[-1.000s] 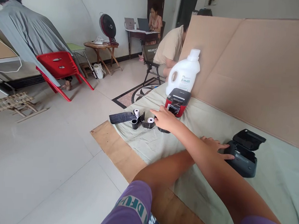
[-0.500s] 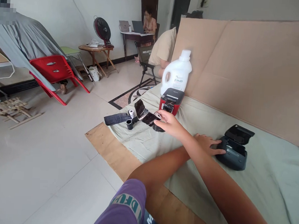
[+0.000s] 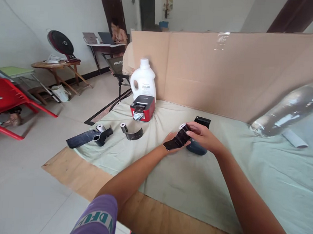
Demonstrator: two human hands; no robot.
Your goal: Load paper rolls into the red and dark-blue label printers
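Observation:
My right hand (image 3: 201,134) is closed on a roll of black paper (image 3: 179,137), its white core end facing up. The loose strip hangs down to the left, across my left hand (image 3: 171,137). That hand lies low behind the strip, its visible fingers stretched toward a small dark printer (image 3: 197,147); the strip partly hides them. The printer's black lid (image 3: 203,121) stands raised, and my right hand covers much of its body. A red-and-black printer (image 3: 143,108) with a dark shiny strip at its front sits further back left.
A partly unrolled black roll (image 3: 133,134) and several dark rolls and strips (image 3: 82,138) lie on the cloth to the left. A white jug (image 3: 145,81) stands before a cardboard wall (image 3: 201,70). Clear plastic wrap (image 3: 281,114) and a white tube (image 3: 294,138) are at right.
My right hand has carried the black roll rightward, from beside the red printer to the dark printer. My left hand has shifted behind the strip. The view has turned right.

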